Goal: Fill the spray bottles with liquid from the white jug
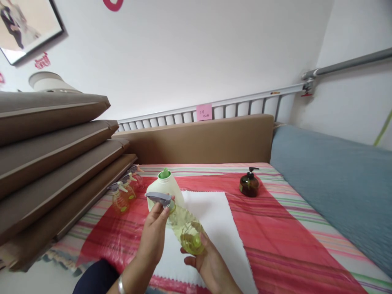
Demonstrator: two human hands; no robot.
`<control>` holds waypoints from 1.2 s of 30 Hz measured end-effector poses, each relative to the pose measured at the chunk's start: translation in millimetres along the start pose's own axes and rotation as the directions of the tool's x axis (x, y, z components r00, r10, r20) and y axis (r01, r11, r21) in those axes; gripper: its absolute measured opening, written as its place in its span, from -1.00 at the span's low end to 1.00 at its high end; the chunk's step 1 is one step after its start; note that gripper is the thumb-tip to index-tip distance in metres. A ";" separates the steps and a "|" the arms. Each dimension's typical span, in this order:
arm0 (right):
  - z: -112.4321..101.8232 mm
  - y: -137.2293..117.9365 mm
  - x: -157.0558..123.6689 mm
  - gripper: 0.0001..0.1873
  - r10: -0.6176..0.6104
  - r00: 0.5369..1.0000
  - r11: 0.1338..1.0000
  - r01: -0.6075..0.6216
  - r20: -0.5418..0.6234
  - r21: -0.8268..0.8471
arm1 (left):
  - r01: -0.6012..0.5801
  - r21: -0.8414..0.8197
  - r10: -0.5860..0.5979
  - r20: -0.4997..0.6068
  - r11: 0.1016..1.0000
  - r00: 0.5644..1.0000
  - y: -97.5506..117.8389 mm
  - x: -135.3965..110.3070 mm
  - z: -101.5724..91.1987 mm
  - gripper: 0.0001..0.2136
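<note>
A clear, yellow-green spray bottle (189, 229) is held tilted between my two hands, its neck up and to the left. My left hand (154, 234) grips the grey spray head (158, 198) and neck end. The fingers of my right hand (208, 261) wrap round the lower end of the bottle, where some liquid shows. Just behind it stands a large pale jug (167, 183) with a green spout and no cap on it. Part of the jug is hidden by the spray head. A white cloth (214, 216) with a scalloped edge lies beneath.
Several more spray bottles (120, 199) stand at the left by stacked brown cushions (61, 151). A dark pump bottle (249, 184) stands at the right on the red plastic sheet (275, 232). A brown headboard (196, 143) and blue padded panel (330, 175) border the bed.
</note>
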State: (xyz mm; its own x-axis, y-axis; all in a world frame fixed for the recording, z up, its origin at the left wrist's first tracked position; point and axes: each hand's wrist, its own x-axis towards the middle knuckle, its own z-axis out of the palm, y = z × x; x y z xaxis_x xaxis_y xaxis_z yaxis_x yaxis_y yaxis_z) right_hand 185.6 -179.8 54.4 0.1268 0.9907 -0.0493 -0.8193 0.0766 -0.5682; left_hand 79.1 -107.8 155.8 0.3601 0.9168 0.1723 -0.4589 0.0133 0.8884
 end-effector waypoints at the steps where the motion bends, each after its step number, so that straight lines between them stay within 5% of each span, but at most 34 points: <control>1: 0.8 0.3 -0.5 -0.51 -0.002 1.000 1.000 0.002 0.011 -0.002 | -0.018 0.012 0.018 -0.006 1.000 1.000 -0.9 0.8 -0.6 -0.63; 13: -4.6 5.2 1.5 -0.51 0.047 0.999 0.999 -0.046 -0.027 0.025 | -0.194 -0.100 0.158 -0.285 0.976 0.945 16.7 17.3 -8.9 -0.77; 27: -7.8 3.6 5.3 -0.45 0.133 0.983 0.989 -0.123 -0.126 0.083 | -0.275 -0.329 0.165 -0.323 0.903 0.932 60.3 29.2 -27.4 -0.89; 32: -11.5 0.9 5.9 -0.47 0.133 0.983 0.989 -0.122 -0.123 0.089 | -0.263 -0.311 0.148 -0.347 0.913 0.926 52.1 35.6 -38.9 -0.95; 36: -17.3 -12.6 5.3 -0.52 0.077 0.989 0.994 -0.066 -0.128 0.089 | -0.209 -0.229 0.096 -0.424 0.951 0.901 21.8 41.0 -62.9 -0.90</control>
State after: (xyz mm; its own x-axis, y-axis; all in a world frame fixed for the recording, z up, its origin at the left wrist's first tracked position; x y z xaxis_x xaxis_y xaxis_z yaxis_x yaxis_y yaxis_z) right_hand 206.2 -177.5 47.1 0.1340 0.9710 -0.1980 -0.8725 0.0209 -0.4882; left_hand 32.8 -44.8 155.5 -0.0641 0.9961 0.0600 -0.6977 -0.0877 0.7110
